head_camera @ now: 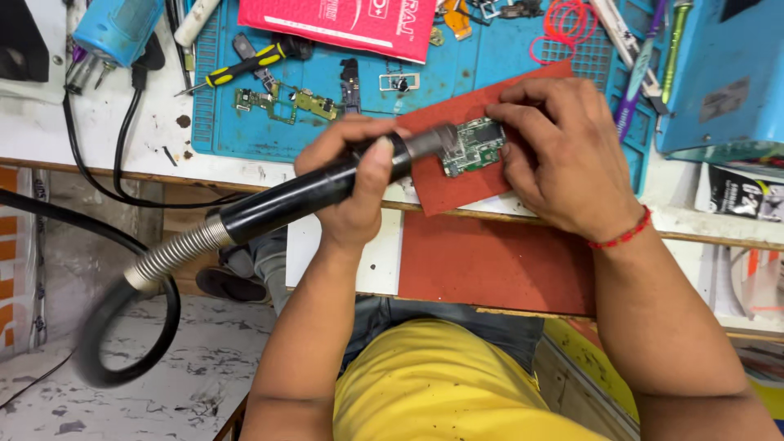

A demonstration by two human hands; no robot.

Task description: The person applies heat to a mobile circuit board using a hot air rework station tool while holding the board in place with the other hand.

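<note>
My left hand (pixel 353 175) grips a black hot-air handpiece (pixel 314 192) with a metal nozzle (pixel 433 140) pointing at a small green circuit board (pixel 472 147). The board lies on a red pad (pixel 457 184) at the bench's front edge. My right hand (pixel 563 155) rests on the pad with its fingertips holding the board's right side. A red thread band circles my right wrist. The handpiece's ribbed metal collar and thick black hose (pixel 122 327) trail down to the left.
A blue work mat (pixel 490 57) carries a yellow-handled screwdriver (pixel 241 67), another green board (pixel 286 102), small metal parts and red rubber bands (pixel 567 20). A red box (pixel 343 20) lies at the top. A blue device (pixel 723 77) stands at right. Black cables (pixel 122 155) cross the left.
</note>
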